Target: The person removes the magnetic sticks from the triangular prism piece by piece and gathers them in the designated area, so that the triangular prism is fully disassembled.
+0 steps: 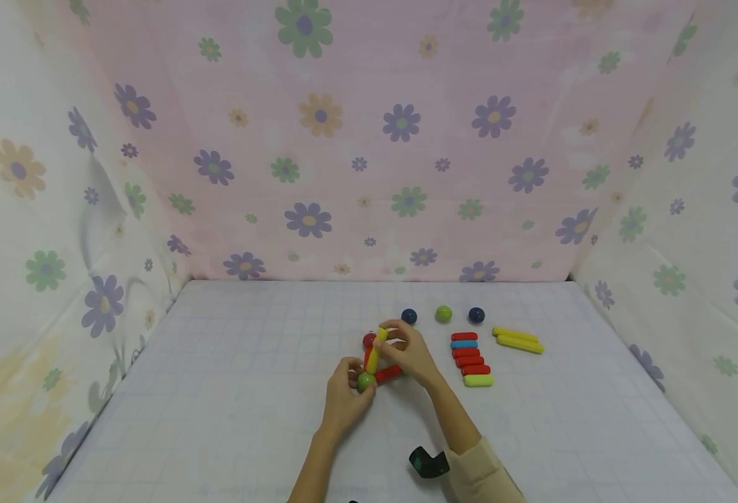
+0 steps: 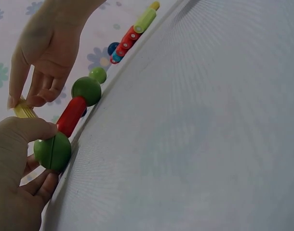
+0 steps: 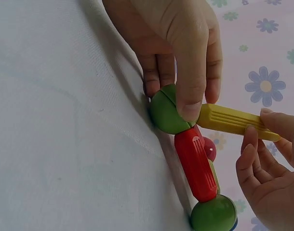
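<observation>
A base of balls and rods partly joined; a yellow rod at its near corner

On the worktop (image 1: 230, 405) the joined piece is in the middle, between the two hands; the left hand (image 1: 342, 402) pinches the near green ball (image 1: 365, 382) between thumb and fingers; the right hand (image 1: 411, 353) pinches the upper part of a yellow rod (image 1: 373, 358), which rises from this ball at a tilt; its lower end seems to meet the ball, but the thumb is close there and I cannot tell if it is fully fixed.

What looks done: a red rod (image 1: 388, 374) links the near ball to a second green ball (image 3: 214, 213) on the right; a further red rod (image 1: 366, 358) seems to go to a red ball (image 1: 369, 340) on the far side.

What is left unused, far and right: two dark blue balls (image 1: 477, 315), a loose green ball (image 1: 444, 314), four red rods (image 1: 467, 353), a blue rod (image 1: 464, 344), a pale green rod (image 1: 478, 381) and two yellow rods (image 1: 519, 344); I judge the work about at its middle, if these parts also belong to it.
</observation>
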The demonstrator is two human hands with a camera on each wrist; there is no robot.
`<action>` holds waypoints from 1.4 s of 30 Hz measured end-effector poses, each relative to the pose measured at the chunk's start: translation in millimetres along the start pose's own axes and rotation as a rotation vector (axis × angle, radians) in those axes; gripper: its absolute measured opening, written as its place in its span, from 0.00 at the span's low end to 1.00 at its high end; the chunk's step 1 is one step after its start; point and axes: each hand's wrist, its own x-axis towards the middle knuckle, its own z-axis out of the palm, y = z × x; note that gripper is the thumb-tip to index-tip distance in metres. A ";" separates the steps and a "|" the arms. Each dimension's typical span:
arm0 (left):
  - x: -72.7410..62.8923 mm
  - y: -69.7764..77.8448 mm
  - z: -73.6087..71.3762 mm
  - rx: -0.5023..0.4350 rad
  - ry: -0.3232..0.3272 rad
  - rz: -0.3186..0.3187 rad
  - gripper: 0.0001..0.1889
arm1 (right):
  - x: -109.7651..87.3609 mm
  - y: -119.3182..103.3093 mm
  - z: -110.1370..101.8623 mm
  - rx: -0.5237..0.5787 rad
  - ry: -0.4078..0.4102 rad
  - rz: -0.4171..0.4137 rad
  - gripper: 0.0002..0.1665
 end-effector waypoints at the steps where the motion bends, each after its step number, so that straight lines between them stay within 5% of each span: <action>1: -0.3 0.1 0.1 0.002 0.002 0.002 0.22 | -1.6 -0.6 -0.5 -0.001 0.003 0.006 0.21; 6: -1.4 -1.5 1.1 0.033 0.016 0.050 0.20 | -7.8 4.7 -3.2 0.030 0.021 0.030 0.20; 14: -1.9 -0.3 0.6 0.028 -0.007 0.012 0.17 | -14.7 23.9 -7.7 0.078 0.048 0.035 0.21; 28: -2.5 -2.7 1.2 0.046 -0.005 0.008 0.13 | -42.5 -11.4 -20.6 -0.120 -0.019 -0.021 0.15; 34: -2.4 -3.8 1.8 0.057 -0.011 0.000 0.12 | -47.9 -7.3 -18.4 -0.054 0.050 0.018 0.15; 42: -1.3 -1.3 1.3 0.066 -0.019 -0.012 0.11 | -40.0 26.1 -16.7 0.153 0.117 0.086 0.17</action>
